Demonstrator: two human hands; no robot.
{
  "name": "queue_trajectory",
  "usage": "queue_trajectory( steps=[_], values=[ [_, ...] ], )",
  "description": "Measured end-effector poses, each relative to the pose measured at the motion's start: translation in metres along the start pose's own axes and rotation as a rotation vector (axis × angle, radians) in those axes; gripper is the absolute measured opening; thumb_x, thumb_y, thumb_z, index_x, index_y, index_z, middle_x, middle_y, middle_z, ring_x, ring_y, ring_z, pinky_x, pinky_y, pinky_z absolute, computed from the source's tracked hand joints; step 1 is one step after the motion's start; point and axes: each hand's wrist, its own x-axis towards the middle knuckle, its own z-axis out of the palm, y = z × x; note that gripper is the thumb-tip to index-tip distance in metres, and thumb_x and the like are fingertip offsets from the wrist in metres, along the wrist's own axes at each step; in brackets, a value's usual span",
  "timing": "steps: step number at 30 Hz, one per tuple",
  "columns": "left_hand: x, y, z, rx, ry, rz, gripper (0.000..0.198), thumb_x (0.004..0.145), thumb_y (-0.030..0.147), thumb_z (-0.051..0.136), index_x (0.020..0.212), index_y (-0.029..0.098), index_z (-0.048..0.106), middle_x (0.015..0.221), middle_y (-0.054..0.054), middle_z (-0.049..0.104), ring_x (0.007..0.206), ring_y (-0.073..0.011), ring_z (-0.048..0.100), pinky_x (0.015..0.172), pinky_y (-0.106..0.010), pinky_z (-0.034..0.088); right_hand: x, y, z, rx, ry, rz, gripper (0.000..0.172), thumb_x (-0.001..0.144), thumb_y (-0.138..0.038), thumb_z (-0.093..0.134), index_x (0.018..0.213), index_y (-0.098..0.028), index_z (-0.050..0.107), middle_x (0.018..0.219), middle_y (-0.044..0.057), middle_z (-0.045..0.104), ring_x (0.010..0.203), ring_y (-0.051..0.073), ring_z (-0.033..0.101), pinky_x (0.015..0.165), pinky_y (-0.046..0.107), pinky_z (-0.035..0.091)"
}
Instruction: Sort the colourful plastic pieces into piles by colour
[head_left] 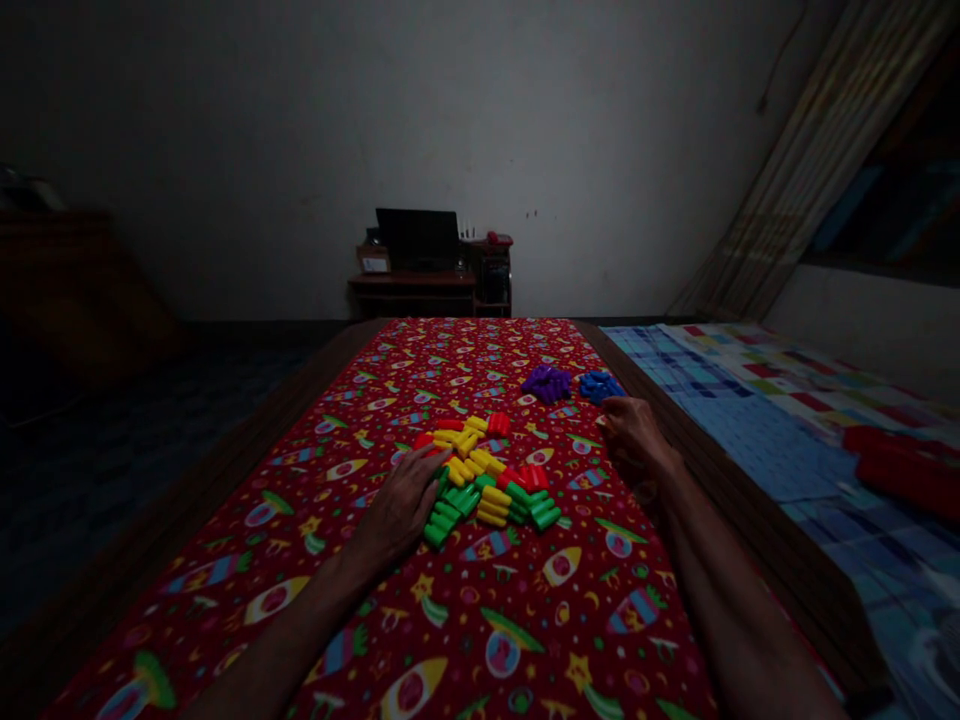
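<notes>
A mixed pile of small ribbed plastic pieces, yellow (493, 506), green (442, 522) and red (499, 425), lies on the red patterned cloth (420, 620). Against the pile's left side rests my left hand (405, 497), its fingers stretched out over the nearest pieces. Farther off to the right, my right hand (639, 432) is closed, fingers curled, right in front of a small heap of blue pieces (599, 386). What it pinches, if anything, is hidden. Beside the blue heap is a heap of purple pieces (547, 383).
The cloth covers a long dark-edged table (814, 560). To the right is a bed with a blue checked cover (697, 410) and a red cloth item (907, 470). A desk (412, 284) with a black screen (418, 237) stands by the far wall.
</notes>
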Motion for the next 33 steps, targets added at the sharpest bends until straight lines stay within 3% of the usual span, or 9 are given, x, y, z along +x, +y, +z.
queue_trajectory(
  steps=[5,9,11,15,18,21,24,28,33],
  values=[
    [-0.001,-0.002,0.001,0.001,0.003,0.005,0.040,0.097,0.024,0.035,0.135,0.022,0.046,0.133,-0.010,0.055,0.129,-0.0245,0.046,0.109,-0.047,0.038,0.011,0.004,-0.005,0.028,0.110,0.038,0.033,0.072,-0.022,0.049,0.089,-0.014,0.076,0.091,0.011,0.075,0.084,0.025,0.069,0.076,0.032,0.051],
    [0.000,-0.003,0.001,0.009,0.001,0.018,0.040,0.097,0.025,0.035,0.135,0.022,0.046,0.132,-0.010,0.056,0.129,-0.0245,0.045,0.109,-0.046,0.039,0.017,-0.025,0.005,0.149,0.111,0.029,0.028,0.076,-0.024,0.052,0.086,-0.017,0.077,0.088,0.008,0.076,0.081,0.024,0.070,0.077,0.034,0.052],
    [0.000,-0.002,0.000,0.012,0.003,0.019,0.040,0.096,0.025,0.034,0.135,0.022,0.046,0.132,-0.009,0.056,0.129,-0.0246,0.045,0.108,-0.047,0.039,0.013,-0.050,0.020,0.219,0.013,-0.028,0.026,0.077,-0.022,0.052,0.086,-0.018,0.077,0.085,0.006,0.076,0.078,0.021,0.069,0.074,0.031,0.052],
    [0.000,0.000,-0.001,0.022,-0.010,0.008,0.039,0.097,0.025,0.033,0.134,0.021,0.046,0.132,-0.009,0.056,0.129,-0.0244,0.045,0.109,-0.048,0.038,0.000,-0.104,0.058,0.256,-0.314,-0.271,0.026,0.083,-0.022,0.054,0.096,-0.014,0.075,0.086,0.007,0.075,0.074,0.020,0.068,0.068,0.027,0.049],
    [0.000,0.001,-0.001,0.020,-0.017,0.006,0.039,0.097,0.025,0.033,0.133,0.020,0.046,0.132,-0.010,0.056,0.129,-0.0241,0.044,0.108,-0.047,0.039,-0.002,-0.137,0.084,0.222,-0.453,-0.441,0.030,0.082,-0.019,0.058,0.110,-0.012,0.070,0.094,0.010,0.073,0.082,0.021,0.066,0.072,0.027,0.048],
    [0.000,0.001,-0.001,0.013,-0.011,-0.006,0.039,0.097,0.024,0.035,0.134,0.020,0.047,0.131,-0.010,0.056,0.129,-0.0236,0.045,0.108,-0.046,0.040,0.002,-0.160,0.103,0.206,-0.603,-0.612,0.037,0.077,-0.011,0.062,0.113,-0.014,0.067,0.105,0.011,0.070,0.092,0.020,0.064,0.077,0.026,0.046],
    [0.001,0.001,-0.001,0.004,-0.016,-0.001,0.039,0.096,0.023,0.035,0.134,0.020,0.047,0.130,-0.010,0.057,0.128,-0.0240,0.045,0.108,-0.047,0.039,0.002,-0.168,0.115,0.201,-0.721,-0.675,0.030,0.076,-0.008,0.060,0.104,-0.014,0.069,0.096,0.009,0.069,0.083,0.016,0.062,0.071,0.023,0.044],
    [0.000,0.001,-0.001,-0.015,-0.022,0.008,0.039,0.097,0.022,0.034,0.133,0.020,0.047,0.132,-0.009,0.056,0.129,-0.0239,0.044,0.111,-0.049,0.036,-0.006,-0.157,0.114,0.261,-0.660,-0.574,0.025,0.074,-0.006,0.057,0.096,-0.011,0.068,0.081,0.003,0.066,0.067,0.010,0.055,0.061,0.019,0.038],
    [-0.001,0.002,-0.001,-0.020,-0.033,-0.002,0.038,0.097,0.022,0.035,0.134,0.021,0.046,0.135,-0.008,0.053,0.133,-0.0231,0.039,0.112,-0.047,0.035,-0.006,-0.126,0.084,0.243,-0.416,-0.440,0.018,0.078,-0.018,0.054,0.085,-0.010,0.068,0.068,0.000,0.062,0.060,0.010,0.051,0.055,0.019,0.033]
  ],
)
